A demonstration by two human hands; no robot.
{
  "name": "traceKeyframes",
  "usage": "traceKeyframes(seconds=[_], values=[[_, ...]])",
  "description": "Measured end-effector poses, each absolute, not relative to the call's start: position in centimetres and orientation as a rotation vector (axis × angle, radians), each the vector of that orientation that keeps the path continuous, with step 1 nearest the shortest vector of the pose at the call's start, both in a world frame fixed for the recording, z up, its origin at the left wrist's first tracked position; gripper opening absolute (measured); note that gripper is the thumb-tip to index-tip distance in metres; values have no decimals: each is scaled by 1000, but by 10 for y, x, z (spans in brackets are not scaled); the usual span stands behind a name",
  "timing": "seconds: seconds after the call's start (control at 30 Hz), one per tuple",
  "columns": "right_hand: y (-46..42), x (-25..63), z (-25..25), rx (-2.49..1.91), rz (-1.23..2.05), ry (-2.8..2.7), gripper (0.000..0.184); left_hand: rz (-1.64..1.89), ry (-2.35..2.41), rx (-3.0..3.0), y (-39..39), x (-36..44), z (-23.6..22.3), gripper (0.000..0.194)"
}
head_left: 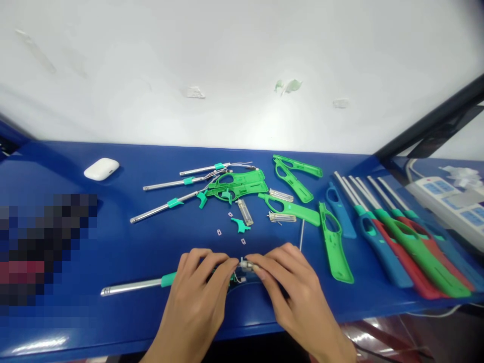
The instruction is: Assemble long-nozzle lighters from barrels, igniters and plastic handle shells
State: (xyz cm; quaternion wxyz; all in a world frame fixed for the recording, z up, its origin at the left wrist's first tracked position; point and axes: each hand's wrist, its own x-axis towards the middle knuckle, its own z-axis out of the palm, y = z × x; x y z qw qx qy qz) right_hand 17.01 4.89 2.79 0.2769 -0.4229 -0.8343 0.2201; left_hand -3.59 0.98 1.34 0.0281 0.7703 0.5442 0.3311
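Note:
My left hand (200, 285) and my right hand (293, 285) meet near the table's front edge, fingers pinched. Between their fingertips is a lighter fuel tank (247, 264), its pale valve end showing and its body mostly hidden by my right fingers. My left fingertips close at the valve's left side. A silver lighter tube (132, 287) with a teal collar runs out from beneath my left hand, and thin wires show under the fingers. Beyond my hands lie a teal trigger (241, 225) and several tiny pale clips (243, 242).
Several lighter tubes (162, 185) and green handle halves (293, 209) lie farther back, with clear fuel tanks (245, 212) among them. Whole lighters (385, 247) line the right side, beside a power strip (434, 189). A white earbud case (101, 169) sits back left, before the white wall (242, 50).

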Motion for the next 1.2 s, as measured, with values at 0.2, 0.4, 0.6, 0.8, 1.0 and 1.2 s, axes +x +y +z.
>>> traceKeyframes(seconds=[0.2,0.4,0.6,0.8,1.0,1.2], values=[[49,171,28,-1112,615,-2188,27,1013,1669,2377,9,-36,13,33],[50,171,27,-1093,634,-2223,28,1006,1654,2419,10,-37,11,35],[50,173,31,-1049,549,-2294,30,943,1643,2480,6,-37,7,41],[54,172,38,-1095,509,-2385,31,975,1637,2489,3,-37,6,46],[57,173,35,-1094,566,-2298,27,992,1710,2395,9,-36,8,31],[57,172,35,-1059,575,-2301,28,1003,1702,2371,9,-34,8,31]])
